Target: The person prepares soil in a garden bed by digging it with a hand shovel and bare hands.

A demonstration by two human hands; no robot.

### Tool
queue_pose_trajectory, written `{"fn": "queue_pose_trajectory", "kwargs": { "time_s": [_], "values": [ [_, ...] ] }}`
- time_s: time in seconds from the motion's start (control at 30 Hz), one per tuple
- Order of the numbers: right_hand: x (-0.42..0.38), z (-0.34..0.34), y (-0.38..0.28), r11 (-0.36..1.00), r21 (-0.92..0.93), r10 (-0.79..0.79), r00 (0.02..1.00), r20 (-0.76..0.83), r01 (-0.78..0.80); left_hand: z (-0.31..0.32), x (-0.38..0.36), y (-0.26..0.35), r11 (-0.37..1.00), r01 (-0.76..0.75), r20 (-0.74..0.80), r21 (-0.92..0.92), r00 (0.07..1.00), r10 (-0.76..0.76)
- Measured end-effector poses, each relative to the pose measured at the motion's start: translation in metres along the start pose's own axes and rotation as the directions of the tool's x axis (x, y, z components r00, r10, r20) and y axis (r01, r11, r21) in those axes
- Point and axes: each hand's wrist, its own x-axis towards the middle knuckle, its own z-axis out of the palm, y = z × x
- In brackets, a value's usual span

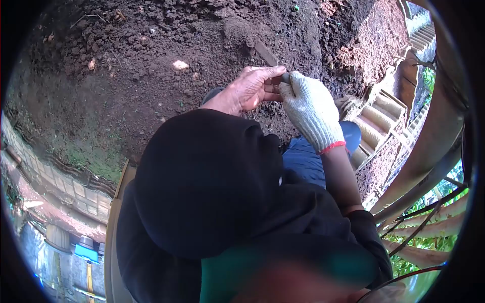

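Note:
My left hand (251, 88) is bare, its thumb stretched over curled fingers that meet the glove. My right hand (310, 106) wears a white knitted glove with a red cuff edge, its thumb and fingers pinched together. A small greyish thing (286, 78) shows between the fingertips of both hands; I cannot tell what it is. Just beyond them, a flat brown strip (265, 53) lies against the dark loose soil (166, 55). Blue trousers (305, 160) show below the gloved hand.
Ribbed tan blocks or trays (376, 123) stand right of the gloved hand. Large curved brown beams (429, 136) run along the right edge. A dark hooded garment (202, 187) fills the lower middle. A low tiled border (65, 182) curves along the left.

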Motion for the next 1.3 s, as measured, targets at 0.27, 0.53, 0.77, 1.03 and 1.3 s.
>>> {"fn": "queue_pose_trajectory", "kwargs": {
  "time_s": [0.27,0.53,0.77,1.03,1.3],
  "values": [
    [0.02,-0.005,-0.009,1.0,0.004,0.021,0.998,0.064,-0.021,0.013,0.003,0.01,0.995,-0.101,-0.076,-0.001,0.992,0.101],
    [0.048,0.072,0.033,0.938,0.341,-0.017,0.99,-0.142,0.065,-0.024,0.047,-0.008,0.899,-0.366,-0.216,0.239,0.883,0.417],
    [0.032,0.03,0.008,0.986,0.035,-0.166,0.986,0.008,0.166,0.026,-0.001,0.016,0.946,-0.194,-0.483,0.258,0.822,0.3],
    [0.069,0.063,0.042,0.95,0.228,-0.186,0.975,-0.125,0.211,-0.018,0.05,0.011,0.92,-0.347,-0.316,0.181,0.865,0.389],
    [0.06,0.056,-0.002,0.939,0.117,-0.293,0.931,-0.218,0.322,-0.016,0.03,0.033,0.907,-0.332,-0.5,0.26,0.757,0.421]
  ]
}}
